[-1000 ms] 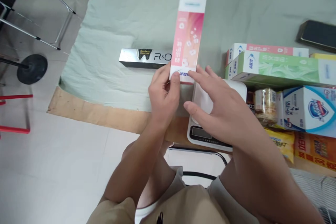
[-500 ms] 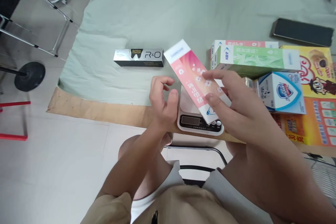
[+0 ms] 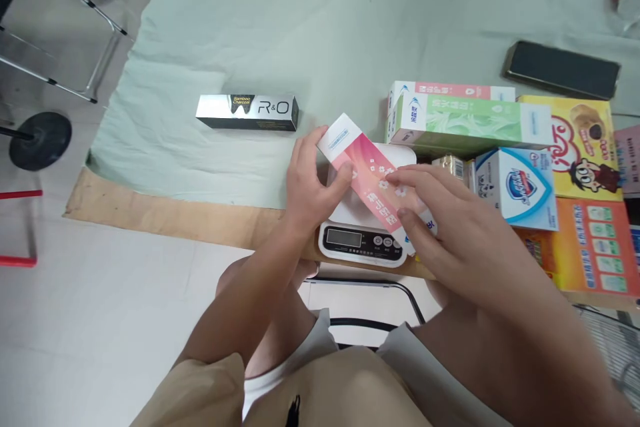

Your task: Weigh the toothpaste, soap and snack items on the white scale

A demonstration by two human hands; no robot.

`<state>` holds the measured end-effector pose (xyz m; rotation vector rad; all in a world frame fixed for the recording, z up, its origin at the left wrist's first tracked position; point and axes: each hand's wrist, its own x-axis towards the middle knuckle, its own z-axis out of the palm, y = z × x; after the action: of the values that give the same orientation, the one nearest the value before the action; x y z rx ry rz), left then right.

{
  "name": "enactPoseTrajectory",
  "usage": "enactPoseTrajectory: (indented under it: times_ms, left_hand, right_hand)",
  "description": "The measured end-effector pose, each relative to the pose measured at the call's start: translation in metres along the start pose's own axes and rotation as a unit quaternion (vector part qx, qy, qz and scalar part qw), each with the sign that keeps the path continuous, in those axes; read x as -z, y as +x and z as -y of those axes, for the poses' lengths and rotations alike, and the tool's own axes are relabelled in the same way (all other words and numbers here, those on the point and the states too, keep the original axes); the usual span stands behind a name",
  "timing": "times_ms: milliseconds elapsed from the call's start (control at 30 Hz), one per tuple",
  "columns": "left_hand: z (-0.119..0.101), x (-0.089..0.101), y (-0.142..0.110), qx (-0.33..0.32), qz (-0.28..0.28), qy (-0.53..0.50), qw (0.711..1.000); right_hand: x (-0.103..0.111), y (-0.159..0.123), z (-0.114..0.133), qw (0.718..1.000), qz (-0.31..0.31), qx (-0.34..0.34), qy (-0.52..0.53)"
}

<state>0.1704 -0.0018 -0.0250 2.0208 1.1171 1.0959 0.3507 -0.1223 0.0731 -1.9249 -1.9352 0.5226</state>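
Note:
A pink-and-white toothpaste box (image 3: 371, 173) is held slantwise between my two hands. My left hand (image 3: 313, 183) grips its upper left end, thumb on the printed face and fingers at the far edge. Around the lower right part, my right hand (image 3: 460, 227) has its thumb and fingers closed on the box. Beneath lies a white kitchen scale (image 3: 331, 248), partly covered by the box and hands; its dark display shows no readable figures. To the left, a silver-and-black toothpaste box (image 3: 250, 113) marked R&O lies on the cloth.
On the right are a green toothpaste box (image 3: 465, 117), another pink box (image 3: 453, 90), a blue-and-white box (image 3: 520, 187), a yellow snack box (image 3: 583, 147) and an orange package (image 3: 597, 247). A black phone (image 3: 563, 69) lies behind them. The table's front edge (image 3: 170, 213) runs before my knees.
My left hand has moved up to the toothpaste box and taken hold of its upper end. The box has come lower over the scale, still in my right hand. The view has shifted slightly.

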Motion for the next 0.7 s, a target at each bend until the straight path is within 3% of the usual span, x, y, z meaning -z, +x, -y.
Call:
enactPoseTrajectory:
  times_ms: [100, 300, 700]
  left_hand:
    - [0.003, 0.0, -0.001, 0.009, -0.011, -0.004, 1.0]
    - [0.014, 0.002, -0.006, 0.031, -0.035, -0.079, 0.996]
    - [0.018, 0.002, -0.007, 0.012, 0.041, -0.139, 0.989]
  right_hand:
    - [0.0, 0.001, -0.003, 1.0, -0.003, 0.002, -0.014]
    - [0.003, 0.002, -0.001, 0.997, -0.078, -0.021, -0.018]
    - [-0.009, 0.004, 0.002, 1.0, 0.012, -0.015, -0.02]
